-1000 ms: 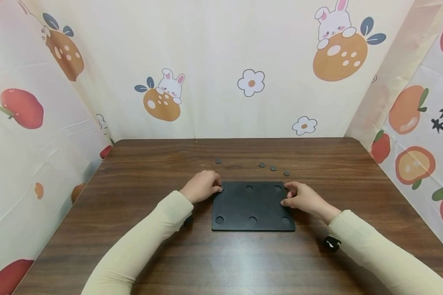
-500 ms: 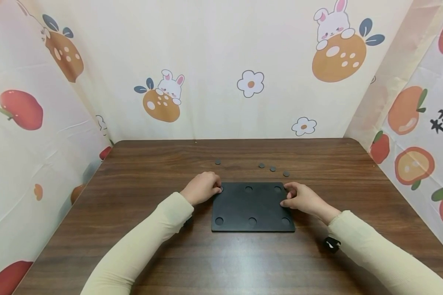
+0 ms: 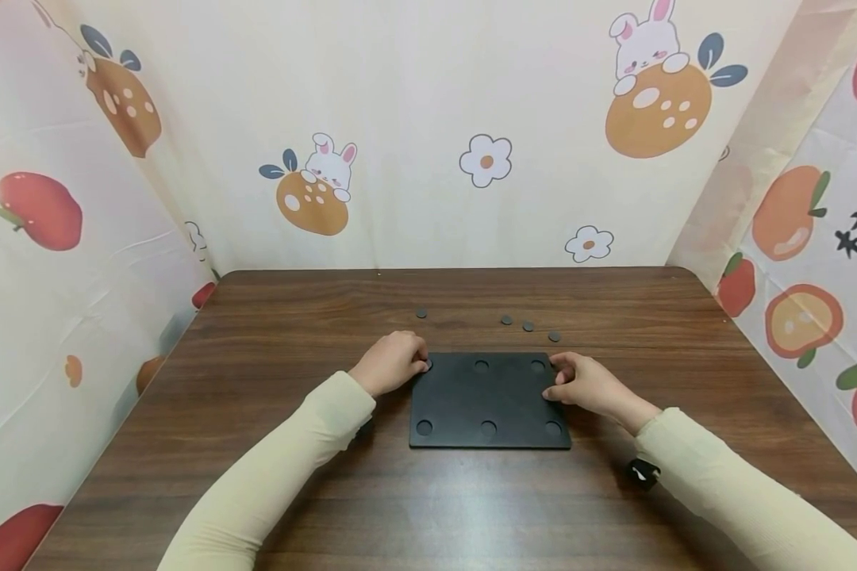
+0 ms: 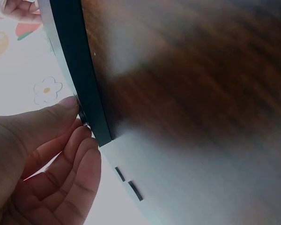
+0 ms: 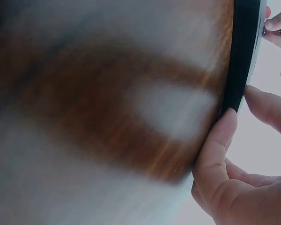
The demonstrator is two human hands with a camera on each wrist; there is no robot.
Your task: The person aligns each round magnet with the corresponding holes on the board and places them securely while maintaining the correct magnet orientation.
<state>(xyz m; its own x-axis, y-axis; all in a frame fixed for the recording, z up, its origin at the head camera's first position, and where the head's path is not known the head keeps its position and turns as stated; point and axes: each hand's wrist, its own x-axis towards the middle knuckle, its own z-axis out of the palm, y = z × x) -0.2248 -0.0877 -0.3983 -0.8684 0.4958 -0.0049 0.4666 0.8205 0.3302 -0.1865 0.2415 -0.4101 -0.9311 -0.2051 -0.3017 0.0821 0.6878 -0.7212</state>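
"Left hand (image 3: 390,364) pinches a small dark disc (image 4: 83,117), right at the far-left corner of the black board (image 3: 489,400)!"

"And the right hand (image 3: 591,386)?"

"Gripping the board's right edge, near its far corner!"

"Other discs?"

"Four more discs (image 3: 528,327) lie on the table (image 3: 293,317), between the board and the table's far edge, well in from its corners!"

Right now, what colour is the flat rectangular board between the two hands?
The flat rectangular board is black; the head view shows it best.
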